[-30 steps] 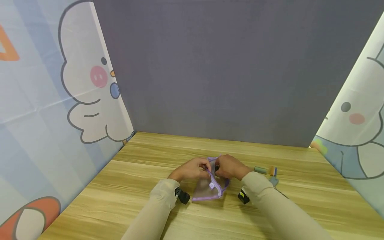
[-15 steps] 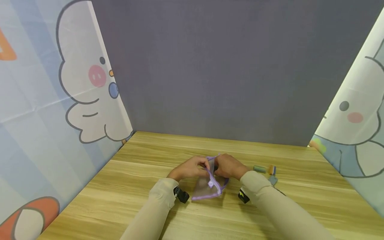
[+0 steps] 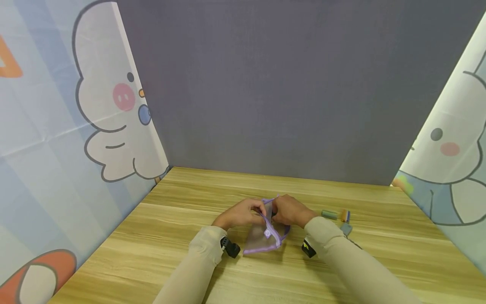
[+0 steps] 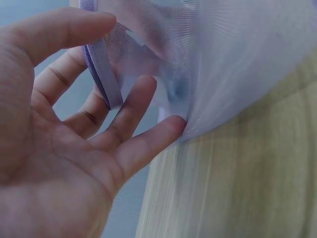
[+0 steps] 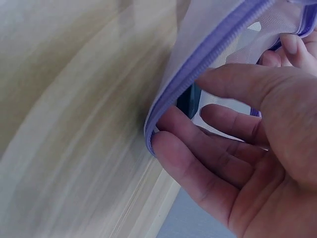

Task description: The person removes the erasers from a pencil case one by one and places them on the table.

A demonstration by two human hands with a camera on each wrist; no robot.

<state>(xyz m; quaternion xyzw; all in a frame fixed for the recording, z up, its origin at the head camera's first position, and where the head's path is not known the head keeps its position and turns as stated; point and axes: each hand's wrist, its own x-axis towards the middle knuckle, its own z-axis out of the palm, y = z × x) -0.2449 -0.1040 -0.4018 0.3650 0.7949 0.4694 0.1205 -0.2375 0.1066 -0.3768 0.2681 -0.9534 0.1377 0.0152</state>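
Observation:
A translucent mesh zipper pouch (image 3: pixel 258 238) with purple edging lies on the wooden table between both hands, its mouth spread. My left hand (image 3: pixel 243 213) pinches one purple edge (image 4: pixel 101 69) between thumb and fingers; in the left wrist view its lower fingers lie spread against the mesh. My right hand (image 3: pixel 290 211) reaches into the mouth, fingers curled, with a small dark object (image 5: pixel 188 101) between thumb and fingers, partly hidden by them. The pouch's purple zipper (image 5: pixel 198 64) runs along the right thumb and fingertips.
Right of the right hand on the table (image 3: pixel 152 253) lie a green cylinder (image 3: pixel 329 214), a small orange, white and blue block (image 3: pixel 345 215) and a grey-blue flat piece (image 3: pixel 346 229). A grey panel (image 3: pixel 281 93) stands behind, with printed cartoon sheets (image 3: pixel 45 139) at the sides.
The dark object at my right fingers shows less in the head view than a second ago, the hand slightly deeper over the pouch. The left hand's grip on the edge stays the same.

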